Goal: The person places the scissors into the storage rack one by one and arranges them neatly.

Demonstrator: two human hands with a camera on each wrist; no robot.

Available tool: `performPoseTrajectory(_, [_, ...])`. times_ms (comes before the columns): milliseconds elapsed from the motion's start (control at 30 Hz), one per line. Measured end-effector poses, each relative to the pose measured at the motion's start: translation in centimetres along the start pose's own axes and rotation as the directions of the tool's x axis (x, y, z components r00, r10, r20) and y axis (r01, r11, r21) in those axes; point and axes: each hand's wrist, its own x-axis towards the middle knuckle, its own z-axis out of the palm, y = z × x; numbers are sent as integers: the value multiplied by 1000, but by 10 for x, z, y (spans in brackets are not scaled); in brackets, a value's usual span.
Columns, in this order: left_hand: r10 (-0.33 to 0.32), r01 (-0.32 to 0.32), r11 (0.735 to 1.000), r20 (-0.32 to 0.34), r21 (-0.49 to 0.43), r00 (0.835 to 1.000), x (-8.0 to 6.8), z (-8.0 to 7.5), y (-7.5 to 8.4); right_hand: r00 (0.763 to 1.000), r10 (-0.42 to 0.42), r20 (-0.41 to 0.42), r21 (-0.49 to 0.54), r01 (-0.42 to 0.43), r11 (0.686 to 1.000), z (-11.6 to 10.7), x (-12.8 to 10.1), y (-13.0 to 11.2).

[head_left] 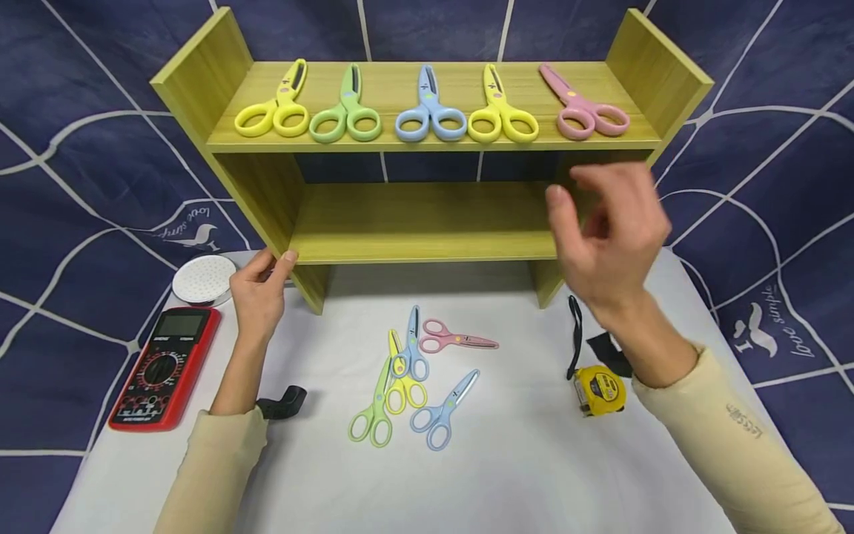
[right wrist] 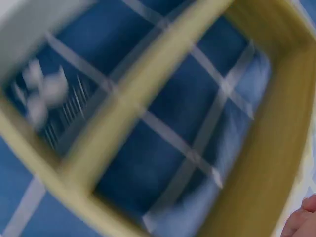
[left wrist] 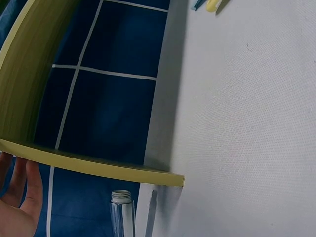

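Two hands work at the shelf [head_left: 427, 222], a yellow-green wooden unit standing at the back of the white desk [head_left: 534, 460]. The left hand [head_left: 256, 285] grips the shelf's lower left corner, its fingers [head_left: 288, 257] curled round the front edge of the lower board; in the left wrist view the fingers [left wrist: 29, 190] press against the underside of that board. The right hand [head_left: 610, 233] hovers in front of the shelf's right end, level with the lower board, its fingers loosely spread and bent, holding nothing; it is blurred.

On the top board five scissors lie in a row, handles toward the person: yellow [head_left: 276, 107], green [head_left: 347, 111], blue [head_left: 430, 111], yellow [head_left: 500, 111] and pink [head_left: 580, 107]. The lower board is bare.

On the desk before the shelf lies a loose cluster of five smaller scissors: pink scissors [head_left: 457, 339], a blue pair [head_left: 414, 352] overlapping a yellow pair [head_left: 402, 378], a green pair [head_left: 375, 411], and another blue pair [head_left: 445, 410] just apart.

Near the right forearm sits a yellow tape measure [head_left: 600, 388] with a black strap [head_left: 575, 334]. To the left, a red multimeter [head_left: 165, 367] lies beside a white round disc [head_left: 203, 279], and a small black clip [head_left: 283, 402] rests by the left sleeve. A dark blue cloth [head_left: 80, 148] with white lines hangs behind.
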Motion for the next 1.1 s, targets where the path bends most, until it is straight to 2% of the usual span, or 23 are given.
performPoseTrajectory(67, [-5,5,1000,-6,-4,1000,0,0,0,994,-12,110,101,0,995,6,-29,-1])
performPoseTrajectory(100, [-8,8,1000,-9,-4,1000,0,-1,-1,981,-9,192,131,-17,991,8,-44,-1])
performPoseTrajectory(133, [-13,12,1000,-11,-5,1000,1,-1,-1,960,3,282,147,-46,988,10,-61,-2])
performPoseTrajectory(167, [-16,16,1000,-12,-3,1000,1,-1,-1,926,27,376,145,-88,986,12,-77,-2])
performPoseTrajectory(200, [-16,16,1000,-12,1,1000,1,-1,-2,882,58,468,125,-131,983,14,-93,-3])
performPoseTrajectory(233, [-15,15,1000,-9,4,1000,1,-1,-1,828,97,553,96,-179,979,16,-108,-5])
performPoseTrajectory(267, [-16,16,1000,-7,9,1000,1,-2,-2,762,136,633,56,-220,974,18,-122,-6])
performPoseTrajectory(300, [-17,17,1000,-6,11,1000,1,-2,-2,687,174,706,8,-254,967,20,-135,-8])
performPoseTrajectory(367, [-16,16,1000,-6,17,1000,0,-2,-2,514,259,817,-108,-306,946,24,-157,-12])
performPoseTrajectory(433, [-16,16,1000,-5,15,1000,0,-2,-2,358,323,876,-208,-323,923,28,-174,-15])
performPoseTrajectory(467, [-18,18,1000,-5,14,1000,-1,-2,-2,294,347,891,-248,-324,913,30,-180,-15])
performPoseTrajectory(500, [-18,18,1000,-2,13,1000,-1,-1,-1,243,369,897,-283,-326,902,32,-185,-16])
performPoseTrajectory(533, [-17,17,1000,1,13,1000,-1,-1,-1,206,390,898,-310,-334,890,34,-189,-16])
performPoseTrajectory(567, [-16,16,1000,4,13,1000,-1,-1,0,182,407,895,-330,-342,880,36,-192,-15])
performPoseTrajectory(600, [-15,14,1000,6,13,1000,-1,-1,0,173,416,893,-339,-352,873,38,-194,-14])
performPoseTrajectory(767, [-10,10,1000,1,20,1000,-1,-1,-1,156,427,891,-346,-375,860,46,-195,-9])
performPoseTrajectory(833, [-13,13,1000,2,23,1000,-1,-1,-1,133,428,894,-361,-354,863,47,-194,-8])
performPoseTrajectory(1000, [-11,11,1000,5,21,1000,-1,-1,0,52,405,913,-379,-261,888,44,-195,-11])
performPoseTrajectory(1100, [-7,7,1000,0,17,1000,-1,0,0,43,383,923,-365,-224,904,40,-194,-14])
